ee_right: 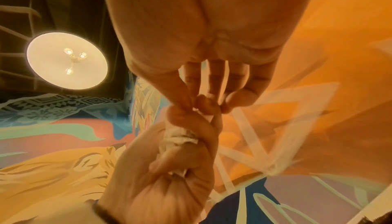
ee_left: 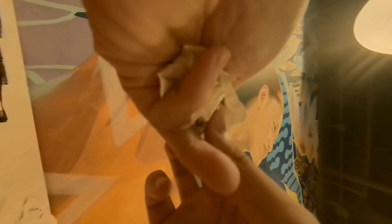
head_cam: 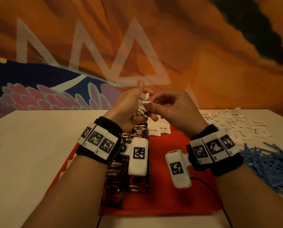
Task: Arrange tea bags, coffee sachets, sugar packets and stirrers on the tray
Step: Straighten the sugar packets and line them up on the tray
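Both hands are raised above the red tray (head_cam: 168, 196). My left hand (head_cam: 137, 106) grips a crumpled bunch of white sugar packets (head_cam: 142, 102) in its curled fingers. My right hand (head_cam: 150, 104) pinches one packet at the edge of that bunch between thumb and forefinger. In the right wrist view the pinch (ee_right: 195, 106) sits just above the left fist and its packets (ee_right: 178, 139). The left wrist view shows the packets (ee_left: 176, 69) squeezed in the palm. Dark coffee sachets (head_cam: 114, 178) lie in rows on the tray's left part. Two brown sugar packets (head_cam: 158, 130) lie at its far edge.
A loose heap of white packets (head_cam: 232, 124) covers the table at the back right. A pile of blue stirrers (head_cam: 269, 165) lies right of the tray. A black cable (head_cam: 208, 183) crosses the tray's near right corner. A painted wall rises behind the table.
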Tool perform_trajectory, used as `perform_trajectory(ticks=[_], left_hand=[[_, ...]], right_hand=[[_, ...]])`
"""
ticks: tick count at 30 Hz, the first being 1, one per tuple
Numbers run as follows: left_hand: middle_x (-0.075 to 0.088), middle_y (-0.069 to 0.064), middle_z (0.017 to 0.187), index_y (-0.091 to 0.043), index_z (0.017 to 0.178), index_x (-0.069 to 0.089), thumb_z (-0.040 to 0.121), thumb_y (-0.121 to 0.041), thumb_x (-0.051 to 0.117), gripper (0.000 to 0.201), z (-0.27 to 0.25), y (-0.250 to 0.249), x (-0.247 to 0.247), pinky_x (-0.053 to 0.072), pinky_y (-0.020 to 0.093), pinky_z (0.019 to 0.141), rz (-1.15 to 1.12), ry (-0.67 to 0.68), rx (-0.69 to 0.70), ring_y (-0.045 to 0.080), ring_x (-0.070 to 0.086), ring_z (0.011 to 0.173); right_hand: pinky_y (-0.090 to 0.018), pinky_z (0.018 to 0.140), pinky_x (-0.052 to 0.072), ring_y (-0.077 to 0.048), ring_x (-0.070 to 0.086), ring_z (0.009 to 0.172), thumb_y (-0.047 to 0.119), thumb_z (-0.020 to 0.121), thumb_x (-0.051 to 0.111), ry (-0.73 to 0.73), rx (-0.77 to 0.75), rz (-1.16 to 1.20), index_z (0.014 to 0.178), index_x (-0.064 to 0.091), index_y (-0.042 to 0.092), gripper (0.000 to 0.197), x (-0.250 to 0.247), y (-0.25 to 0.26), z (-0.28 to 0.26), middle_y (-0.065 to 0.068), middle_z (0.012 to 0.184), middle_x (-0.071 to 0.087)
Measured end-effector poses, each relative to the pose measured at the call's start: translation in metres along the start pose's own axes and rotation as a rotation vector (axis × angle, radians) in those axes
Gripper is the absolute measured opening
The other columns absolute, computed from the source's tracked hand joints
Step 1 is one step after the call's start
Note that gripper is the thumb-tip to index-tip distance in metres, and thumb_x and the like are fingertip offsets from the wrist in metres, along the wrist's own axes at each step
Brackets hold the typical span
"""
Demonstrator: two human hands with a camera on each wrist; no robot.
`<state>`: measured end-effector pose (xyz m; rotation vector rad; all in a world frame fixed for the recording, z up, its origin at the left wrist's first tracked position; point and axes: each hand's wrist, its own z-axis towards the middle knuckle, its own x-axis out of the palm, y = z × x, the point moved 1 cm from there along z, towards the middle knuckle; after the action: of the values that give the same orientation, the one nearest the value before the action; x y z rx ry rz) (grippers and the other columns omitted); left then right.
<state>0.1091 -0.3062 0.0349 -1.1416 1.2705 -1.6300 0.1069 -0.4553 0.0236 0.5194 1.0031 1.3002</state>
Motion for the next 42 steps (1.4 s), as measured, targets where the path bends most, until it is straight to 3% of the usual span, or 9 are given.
perform_trajectory(ticks=[8, 12, 16, 19, 21, 23, 26, 30, 42], left_hand=[[0.060, 0.004, 0.075, -0.008, 0.107, 0.062, 0.093, -0.057, 0.047, 0.053, -0.001, 0.008, -0.003, 0.028, 0.014, 0.033, 0.253, -0.116, 0.138, 0.008, 0.046, 0.046], [0.048, 0.013, 0.078, 0.003, 0.111, 0.059, 0.076, -0.056, 0.058, 0.068, -0.004, 0.010, -0.002, 0.032, 0.013, 0.036, 0.340, -0.086, 0.217, 0.010, 0.040, 0.049], [0.059, 0.002, 0.068, -0.006, 0.092, 0.063, 0.092, -0.032, 0.062, 0.026, -0.001, 0.010, -0.002, 0.031, 0.020, 0.043, 0.343, -0.143, 0.288, 0.011, 0.041, 0.050], [0.060, -0.003, 0.067, -0.011, 0.092, 0.061, 0.097, -0.022, 0.059, 0.012, -0.001, 0.012, 0.001, 0.034, 0.018, 0.043, 0.186, -0.247, 0.319, 0.009, 0.044, 0.051], [0.061, -0.002, 0.069, -0.010, 0.099, 0.061, 0.098, -0.023, 0.058, 0.014, -0.001, 0.013, 0.005, 0.036, 0.017, 0.044, 0.122, -0.272, 0.331, 0.007, 0.049, 0.053], [0.060, 0.000, 0.073, -0.009, 0.102, 0.062, 0.098, -0.025, 0.058, 0.017, -0.001, 0.015, 0.008, 0.036, 0.020, 0.048, 0.119, -0.262, 0.341, 0.008, 0.052, 0.057], [0.060, 0.000, 0.071, -0.012, 0.097, 0.062, 0.098, -0.024, 0.059, 0.012, 0.000, 0.016, 0.010, 0.034, 0.023, 0.050, 0.116, -0.263, 0.354, 0.009, 0.052, 0.059], [0.058, -0.001, 0.066, -0.013, 0.095, 0.062, 0.097, -0.022, 0.061, 0.009, 0.003, 0.020, 0.013, 0.035, 0.020, 0.046, 0.091, -0.298, 0.373, 0.009, 0.051, 0.057], [0.069, -0.005, 0.081, -0.024, 0.085, 0.069, 0.099, -0.031, 0.058, 0.019, 0.006, 0.027, 0.012, 0.044, 0.020, 0.056, 0.133, -0.450, 0.364, 0.007, 0.059, 0.071]], right_hand=[[-0.032, 0.057, 0.049, -0.017, 0.068, 0.073, 0.007, 0.090, 0.067, -0.063, 0.070, 0.077, 0.081, 0.061, 0.015, 0.014, -0.009, -0.009, 0.008, -0.008, 0.080, 0.072], [-0.022, 0.055, 0.047, -0.011, 0.064, 0.064, 0.012, 0.088, 0.070, -0.044, 0.054, 0.002, 0.083, 0.064, 0.011, 0.009, -0.012, -0.009, 0.007, -0.004, 0.072, 0.069], [-0.020, 0.055, 0.047, -0.005, 0.061, 0.061, 0.018, 0.089, 0.071, -0.178, -0.007, -0.002, 0.081, 0.066, 0.018, 0.009, -0.013, -0.007, 0.008, 0.001, 0.073, 0.068], [-0.023, 0.056, 0.052, -0.012, 0.067, 0.070, 0.025, 0.085, 0.074, -0.240, 0.051, 0.210, 0.092, 0.066, 0.011, 0.017, -0.012, -0.006, 0.008, -0.010, 0.084, 0.071], [-0.030, 0.064, 0.056, -0.016, 0.069, 0.080, 0.033, 0.075, 0.078, -0.124, 0.110, 0.234, 0.101, 0.067, 0.012, 0.035, -0.009, -0.008, 0.006, -0.008, 0.091, 0.072], [-0.029, 0.064, 0.054, -0.014, 0.069, 0.077, 0.025, 0.079, 0.076, -0.062, 0.124, 0.286, 0.104, 0.068, 0.010, 0.031, -0.005, -0.008, 0.004, -0.004, 0.087, 0.073], [-0.025, 0.056, 0.049, -0.013, 0.066, 0.067, 0.019, 0.092, 0.064, -0.112, 0.170, 0.439, 0.103, 0.069, 0.006, 0.018, -0.005, -0.007, 0.005, -0.004, 0.083, 0.071], [-0.027, 0.054, 0.045, -0.016, 0.065, 0.071, 0.033, 0.098, 0.054, -0.174, 0.255, 0.587, 0.102, 0.069, 0.008, 0.029, 0.000, -0.006, 0.004, -0.008, 0.085, 0.070], [-0.023, 0.055, 0.051, -0.013, 0.067, 0.073, 0.014, 0.085, 0.073, -0.049, 0.205, 0.335, 0.100, 0.073, 0.008, 0.016, -0.002, -0.018, 0.004, -0.005, 0.087, 0.074]])
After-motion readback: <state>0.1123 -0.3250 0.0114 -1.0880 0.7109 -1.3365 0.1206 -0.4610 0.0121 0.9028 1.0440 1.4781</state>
